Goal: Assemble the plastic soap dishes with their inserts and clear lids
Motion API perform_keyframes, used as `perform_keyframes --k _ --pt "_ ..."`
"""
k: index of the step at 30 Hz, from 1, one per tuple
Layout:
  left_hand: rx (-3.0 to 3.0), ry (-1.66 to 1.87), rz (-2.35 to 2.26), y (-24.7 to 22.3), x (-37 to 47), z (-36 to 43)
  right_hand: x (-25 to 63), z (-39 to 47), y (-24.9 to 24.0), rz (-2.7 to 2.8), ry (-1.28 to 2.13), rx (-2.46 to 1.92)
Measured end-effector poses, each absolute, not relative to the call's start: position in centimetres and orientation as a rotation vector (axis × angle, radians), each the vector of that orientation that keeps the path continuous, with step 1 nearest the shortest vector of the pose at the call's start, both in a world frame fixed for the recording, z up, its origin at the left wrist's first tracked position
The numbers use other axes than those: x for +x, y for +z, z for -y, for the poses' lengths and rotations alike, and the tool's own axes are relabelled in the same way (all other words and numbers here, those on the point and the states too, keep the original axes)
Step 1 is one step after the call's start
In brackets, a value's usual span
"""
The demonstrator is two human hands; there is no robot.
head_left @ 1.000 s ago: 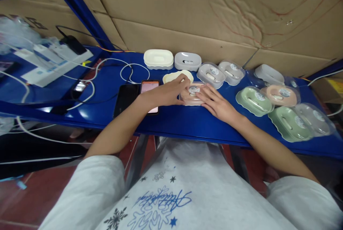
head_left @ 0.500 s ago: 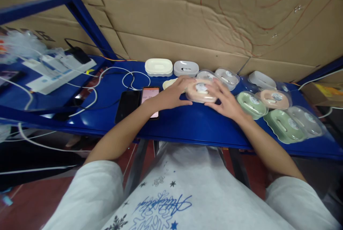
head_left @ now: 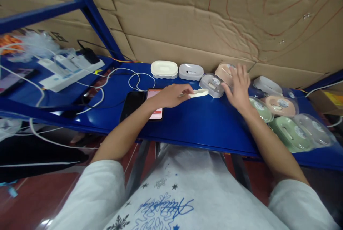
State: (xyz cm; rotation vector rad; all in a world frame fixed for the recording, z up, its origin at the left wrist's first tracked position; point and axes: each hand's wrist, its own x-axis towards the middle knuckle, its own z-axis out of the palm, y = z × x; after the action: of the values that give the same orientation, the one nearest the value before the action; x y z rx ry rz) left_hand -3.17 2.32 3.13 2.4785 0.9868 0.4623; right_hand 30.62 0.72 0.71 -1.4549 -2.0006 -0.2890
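Peach box [head_left: 223,72] moved back — right hand [head_left: 239,88] at it, fingers apart — freeing the left hand [head_left: 173,96] to pinch a cream piece [head_left: 199,93].

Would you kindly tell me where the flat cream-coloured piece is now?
In the head view, the flat cream-coloured piece is near the middle, in the left hand over the blue tabletop, just left of a clear-lidded grey box.

The right hand [head_left: 239,88] is partly covering a peach box [head_left: 224,73]; the left hand [head_left: 174,95] is hiding one end of a cream plastic piece [head_left: 200,92].
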Motion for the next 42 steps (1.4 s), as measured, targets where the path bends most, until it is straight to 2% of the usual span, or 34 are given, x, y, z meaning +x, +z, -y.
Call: perform_keyframes --k 5,12,19,24,27,31,36,42 --pt "2.362 0.648 -0.989 2.9 -3.3 -3.3 25.3 3.1 0.6 2.467 -0.160 -1.025" --pt "2.596 0.688 -1.361 1.7 -3.2 -4.8 23.7 3.1 -2.1 2.664 -0.010 -1.033" --pt "2.749 0.457 -1.389 1.6 -0.7 -9.0 24.6 4.6 -1.0 2.630 0.076 -0.944" --pt "2.738 0.505 -1.443 3.0 -0.6 -11.3 24.9 4.7 0.0 2.558 0.092 -0.994" --pt "2.704 0.613 -1.432 4.7 -2.2 -9.6 25.2 4.6 0.6 2.476 0.025 -1.038" --pt "2.717 0.738 -1.184 5.6 -4.5 -3.3 25.3 4.6 1.0 2.354 -0.068 -1.052" --pt "2.654 0.775 -1.054 2.7 -5.5 4.7 24.7 4.6 0.3 2.518 0.069 -0.950" --pt "2.711 0.707 -1.016 -0.8 -5.7 6.1 24.6 4.7 -0.9 2.608 0.052 -0.834"
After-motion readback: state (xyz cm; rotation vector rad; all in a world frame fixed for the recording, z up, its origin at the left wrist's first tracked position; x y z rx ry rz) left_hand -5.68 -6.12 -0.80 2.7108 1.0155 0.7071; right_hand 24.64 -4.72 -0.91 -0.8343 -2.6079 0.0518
